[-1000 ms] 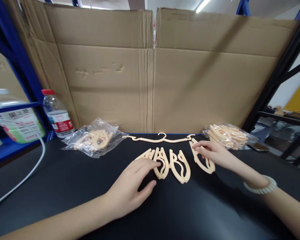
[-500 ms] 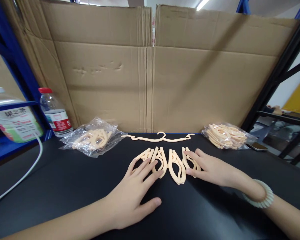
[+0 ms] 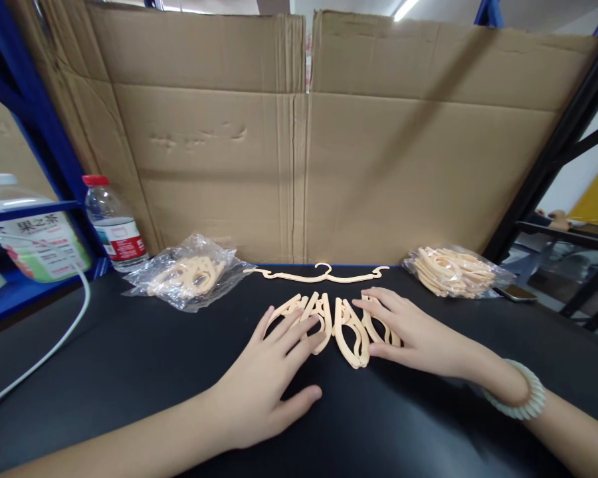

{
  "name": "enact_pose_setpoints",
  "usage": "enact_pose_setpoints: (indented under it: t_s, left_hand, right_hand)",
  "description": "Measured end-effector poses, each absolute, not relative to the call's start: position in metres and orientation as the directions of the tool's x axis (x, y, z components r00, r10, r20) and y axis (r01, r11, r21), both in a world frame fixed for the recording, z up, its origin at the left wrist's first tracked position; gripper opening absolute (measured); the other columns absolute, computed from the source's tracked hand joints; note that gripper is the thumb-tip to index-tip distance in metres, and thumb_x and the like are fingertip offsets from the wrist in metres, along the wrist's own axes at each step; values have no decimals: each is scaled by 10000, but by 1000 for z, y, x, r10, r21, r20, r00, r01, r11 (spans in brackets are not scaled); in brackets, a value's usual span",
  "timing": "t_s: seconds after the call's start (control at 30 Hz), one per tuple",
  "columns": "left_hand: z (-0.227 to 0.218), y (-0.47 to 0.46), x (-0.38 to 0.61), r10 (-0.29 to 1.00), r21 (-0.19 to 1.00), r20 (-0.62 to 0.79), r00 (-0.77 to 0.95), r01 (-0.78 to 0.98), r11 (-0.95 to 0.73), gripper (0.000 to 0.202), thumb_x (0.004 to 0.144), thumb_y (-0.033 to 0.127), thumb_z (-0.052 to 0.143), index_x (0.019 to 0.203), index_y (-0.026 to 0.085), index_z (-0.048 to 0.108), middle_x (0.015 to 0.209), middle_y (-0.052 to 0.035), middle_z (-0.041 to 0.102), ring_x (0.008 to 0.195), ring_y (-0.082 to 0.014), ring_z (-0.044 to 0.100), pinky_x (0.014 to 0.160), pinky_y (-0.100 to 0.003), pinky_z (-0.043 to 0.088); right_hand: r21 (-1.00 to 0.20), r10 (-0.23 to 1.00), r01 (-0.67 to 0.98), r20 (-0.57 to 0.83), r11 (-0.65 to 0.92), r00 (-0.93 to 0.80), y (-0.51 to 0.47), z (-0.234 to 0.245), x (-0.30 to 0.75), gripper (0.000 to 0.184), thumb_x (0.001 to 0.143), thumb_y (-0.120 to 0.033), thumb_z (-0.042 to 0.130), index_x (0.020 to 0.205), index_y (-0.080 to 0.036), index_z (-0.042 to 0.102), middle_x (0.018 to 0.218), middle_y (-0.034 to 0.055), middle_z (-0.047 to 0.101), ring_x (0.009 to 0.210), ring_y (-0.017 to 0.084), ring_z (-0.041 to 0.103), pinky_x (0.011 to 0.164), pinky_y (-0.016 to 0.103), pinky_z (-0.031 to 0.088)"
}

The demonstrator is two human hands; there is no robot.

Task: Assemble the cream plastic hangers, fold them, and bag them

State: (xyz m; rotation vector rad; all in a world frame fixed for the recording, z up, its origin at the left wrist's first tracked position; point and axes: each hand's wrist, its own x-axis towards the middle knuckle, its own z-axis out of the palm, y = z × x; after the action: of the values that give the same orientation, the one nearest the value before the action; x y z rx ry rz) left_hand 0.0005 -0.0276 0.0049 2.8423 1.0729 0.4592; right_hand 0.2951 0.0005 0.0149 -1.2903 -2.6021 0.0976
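Several folded peach plastic hangers (image 3: 349, 328) lie in a tight row on the black table (image 3: 129, 372). My left hand (image 3: 266, 375) lies flat and open, fingertips resting on the leftmost folded hangers. My right hand (image 3: 411, 332) is also flat and open, its fingers over the rightmost folded hanger and its thumb beside the row. An unfolded peach hanger (image 3: 319, 273) lies spread out behind the row, near the cardboard.
A cardboard wall (image 3: 299, 153) closes off the back. A clear bag of hangers (image 3: 187, 275) sits at left, another bag (image 3: 451, 269) at right with a phone (image 3: 518, 292) beside it. Water bottle (image 3: 112, 222), a larger bottle (image 3: 32, 232) and white cable (image 3: 50, 345) are at far left.
My right hand slid the rightmost folded hanger left until it met the others. My left hand spread flat over the left hangers. The row is now tighter.
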Motion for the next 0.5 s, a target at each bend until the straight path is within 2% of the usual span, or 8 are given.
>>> enact_pose_setpoints:
  t_s: [0.07, 0.17, 0.23, 0.37, 0.5]
  left_hand:
    - [1, -25, -2, 701, 189, 279, 657, 678, -711, 572, 859, 364, 556, 1397, 262, 391, 1511, -89, 372, 1425, -335, 227, 1124, -656, 92]
    - [-9, -25, -5, 748, 233, 261, 610, 712, -662, 590, 862, 360, 536, 1405, 246, 337, 1523, -114, 342, 1417, -342, 243, 1100, -684, 144]
    - [-14, -27, -6, 755, 246, 260, 602, 715, -654, 581, 879, 373, 512, 1412, 244, 318, 1535, -121, 315, 1415, -348, 249, 1092, -682, 189]
    - [-21, -28, -7, 740, 259, 298, 603, 695, -671, 561, 891, 394, 501, 1406, 225, 355, 1523, -135, 337, 1399, -355, 288, 1097, -601, 297]
    - [-19, -28, -7, 733, 234, 291, 615, 697, -677, 546, 901, 404, 493, 1406, 230, 378, 1518, -124, 350, 1393, -353, 302, 1107, -587, 291]
  right_hand:
    - [-205, 773, 747, 112, 633, -624, 0, 14, 297, 759, 878, -610, 510, 1502, -276, 238, 1561, 120, 208, 1429, 358, 145, 1118, 584, 221]
    - [-242, 737, 703, 87, 669, -671, -5, 13, 290, 790, 882, -605, 511, 1516, -314, 141, 1588, 73, 124, 1444, 353, 55, 1142, 594, 127]
    - [-251, 707, 671, 93, 698, -701, -11, 12, 282, 782, 888, -596, 511, 1515, -308, 144, 1587, 62, 117, 1446, 344, 41, 1151, 588, 81]
    - [-315, 687, 634, 85, 706, -722, -17, 9, 272, 739, 902, -563, 515, 1508, -291, 192, 1580, 67, 142, 1446, 328, 82, 1158, 572, 67]
    - [-333, 677, 623, 69, 708, -733, -13, 8, 273, 702, 922, -547, 492, 1507, -304, 189, 1579, 61, 140, 1446, 316, 90, 1159, 568, 70]
